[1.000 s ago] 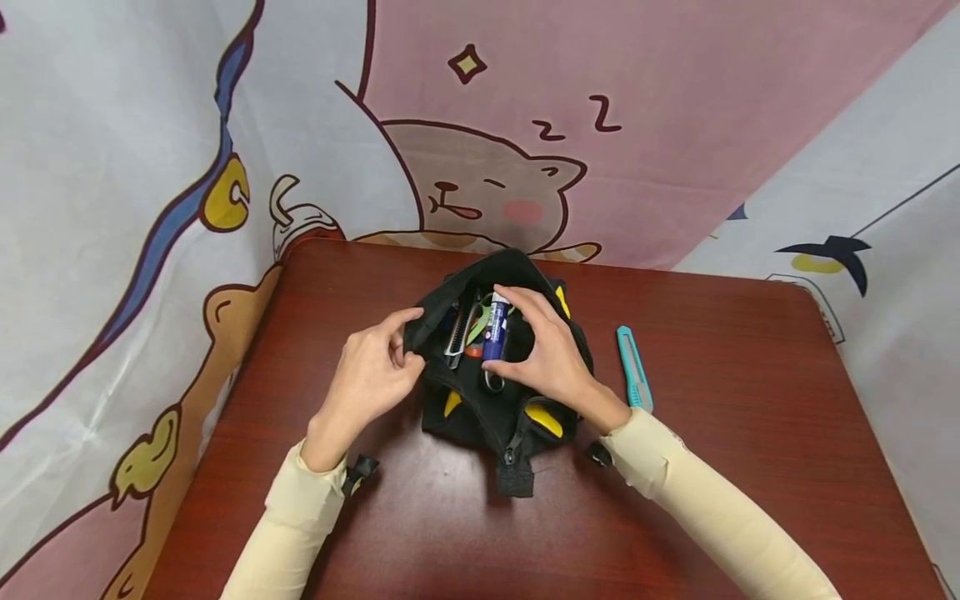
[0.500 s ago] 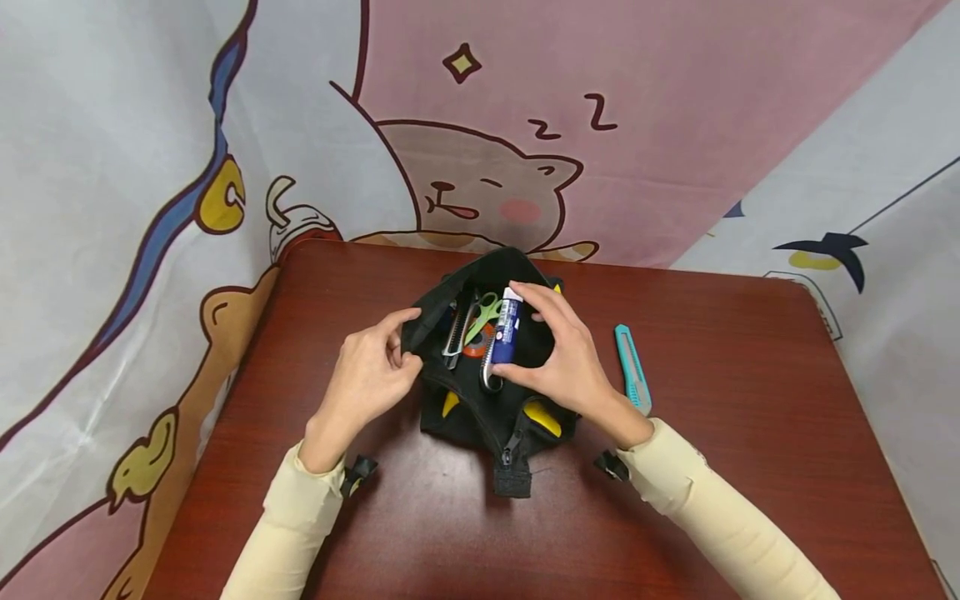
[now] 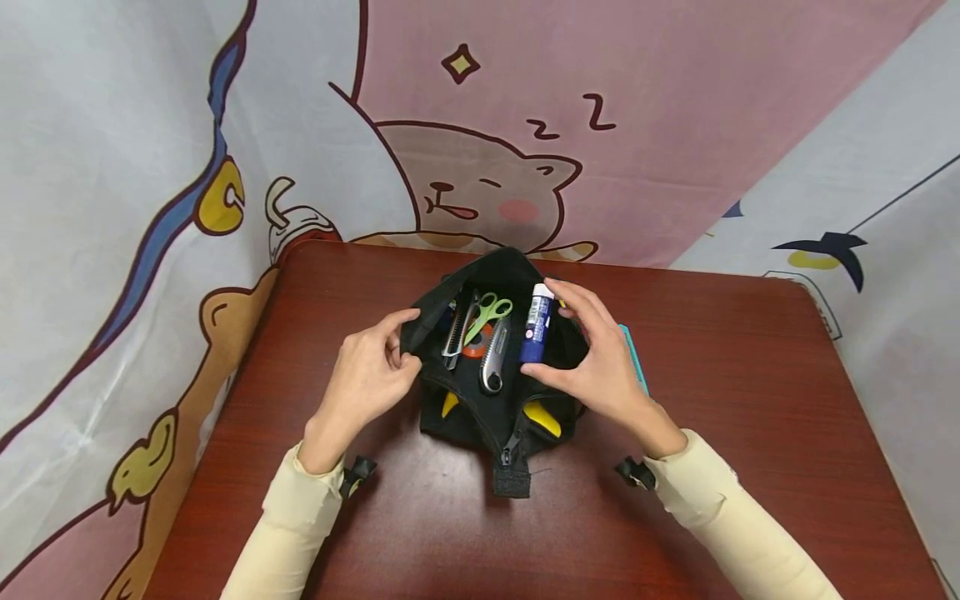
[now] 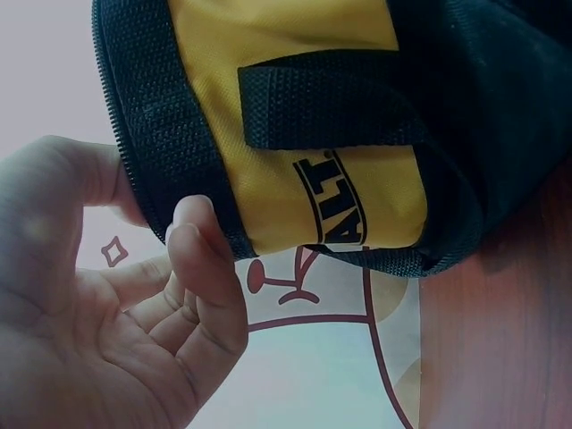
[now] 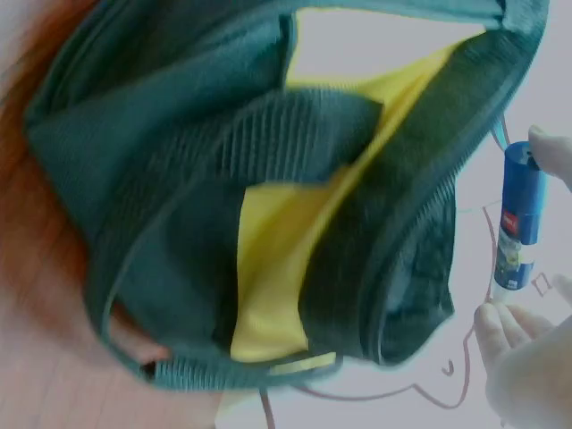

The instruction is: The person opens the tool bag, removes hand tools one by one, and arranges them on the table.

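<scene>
"Over a glossy reddish-brown tabletop (image 3: 450,542), how are the two hands placed?"

"Well apart, each gripping. The left hand (image 3: 367,375) pinches the left rim of one black woven-fabric bag (image 3: 468,425), edged with zipper teeth; the right hand (image 3: 607,367) holds one smooth blue cylindrical glue stick with a white cap (image 3: 536,329), lengthwise between thumb and fingertips."

"Where is the glue stick, and what has changed?"

"It is raised above the right side of the bag's mouth. One second ago it was further left, partly covering scissors with light-green looped handles (image 3: 492,310); half a second ago it overlapped a rounded grey metallic utility knife (image 3: 495,354). Both now show plainly. The right hand, shifted rightward, partly hides a slim turquoise cutter (image 3: 634,354) on the tabletop. The left hand has kept its place."

"And the count inside?"

"One pair of scissors, one grey knife, one orange ring (image 3: 472,352) and, left of it, one slim dark tool (image 3: 454,333) with a pale metallic edge, its kind hard to tell. At the left wrist, a ribbed black webbing loop (image 4: 331,107) crosses a yellow cloth panel (image 4: 255,192) lettered 'ALT'."
</scene>
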Tool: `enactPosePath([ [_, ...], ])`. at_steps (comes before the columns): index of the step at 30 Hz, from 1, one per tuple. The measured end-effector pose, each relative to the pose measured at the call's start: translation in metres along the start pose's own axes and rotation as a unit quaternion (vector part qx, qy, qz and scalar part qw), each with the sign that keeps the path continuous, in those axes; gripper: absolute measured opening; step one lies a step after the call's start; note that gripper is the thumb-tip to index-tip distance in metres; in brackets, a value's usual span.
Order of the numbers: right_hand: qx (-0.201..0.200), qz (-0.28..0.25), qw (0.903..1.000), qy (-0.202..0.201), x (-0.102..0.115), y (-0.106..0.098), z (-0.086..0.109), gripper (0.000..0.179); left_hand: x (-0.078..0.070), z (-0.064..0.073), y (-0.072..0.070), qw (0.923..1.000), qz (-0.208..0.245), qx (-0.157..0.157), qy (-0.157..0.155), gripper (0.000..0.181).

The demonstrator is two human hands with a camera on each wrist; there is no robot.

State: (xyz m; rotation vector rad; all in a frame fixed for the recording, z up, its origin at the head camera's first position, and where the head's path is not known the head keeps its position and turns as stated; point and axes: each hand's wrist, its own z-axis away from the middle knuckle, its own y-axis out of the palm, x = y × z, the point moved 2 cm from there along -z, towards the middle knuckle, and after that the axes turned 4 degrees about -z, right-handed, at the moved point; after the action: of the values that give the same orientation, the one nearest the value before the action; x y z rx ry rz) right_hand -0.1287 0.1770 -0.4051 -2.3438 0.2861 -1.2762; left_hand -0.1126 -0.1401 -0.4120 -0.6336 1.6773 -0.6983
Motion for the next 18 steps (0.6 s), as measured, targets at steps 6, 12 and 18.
enactPosePath([
  [6, -0.013, 0.015, 0.9997, 0.011, -0.005, -0.027, 0.012, 0.114, 0.001, 0.0, 0.0, 1.0, 0.001, 0.0, -0.002, 0.061],
  [12, -0.023, 0.03, 0.9987, 0.033, -0.018, -0.055, 0.027, 0.118, 0.001, 0.0, 0.0, 1.0, -0.001, -0.001, -0.002, 0.062],
  [18, -0.028, 0.044, 0.9968, 0.06, -0.032, -0.078, 0.041, 0.121, 0.003, 0.001, 0.001, 1.0, -0.001, -0.001, 0.0, 0.061],
])
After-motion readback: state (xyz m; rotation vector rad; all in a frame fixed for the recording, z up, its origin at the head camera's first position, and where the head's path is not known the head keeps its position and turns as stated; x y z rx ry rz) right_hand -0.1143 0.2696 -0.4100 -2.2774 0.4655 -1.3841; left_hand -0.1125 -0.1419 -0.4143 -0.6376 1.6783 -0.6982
